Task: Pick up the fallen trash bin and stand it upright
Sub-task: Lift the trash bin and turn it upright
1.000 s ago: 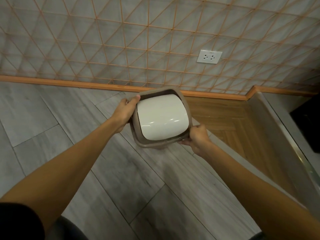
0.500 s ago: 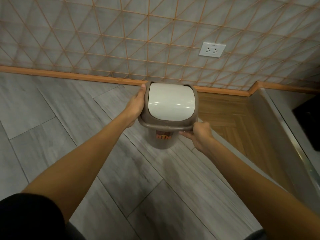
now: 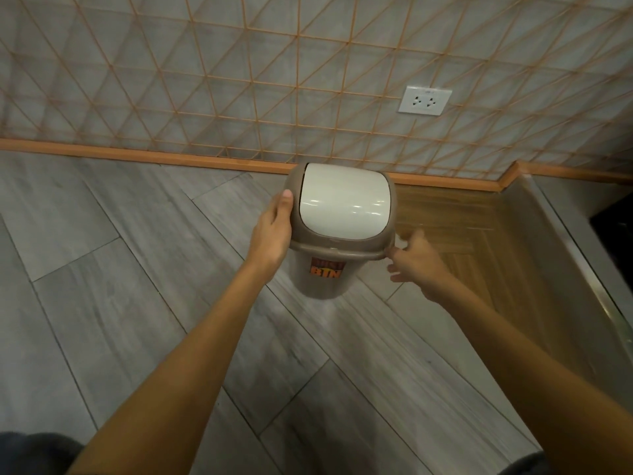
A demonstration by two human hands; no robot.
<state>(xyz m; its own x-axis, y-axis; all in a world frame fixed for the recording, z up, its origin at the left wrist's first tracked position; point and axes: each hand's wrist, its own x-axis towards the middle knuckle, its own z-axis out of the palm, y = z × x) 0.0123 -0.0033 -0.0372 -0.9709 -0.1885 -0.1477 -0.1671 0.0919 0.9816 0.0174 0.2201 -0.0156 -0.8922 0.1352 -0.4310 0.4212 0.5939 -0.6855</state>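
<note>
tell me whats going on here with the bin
A person is setting a small trash bin upright on the grey floor, close to the wall. The bin stands lid-up, its white swing lid closed. The left hand is pressed against the lid rim's left side, thumb up along it. The right hand is open with fingers spread beside the rim's right corner; whether it touches the rim is hard to tell. Whether the base fully rests on the floor cannot be told.

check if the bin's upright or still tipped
Upright: the trash bin has its white swing lid on top and base down; floor contact cannot be confirmed.
</note>
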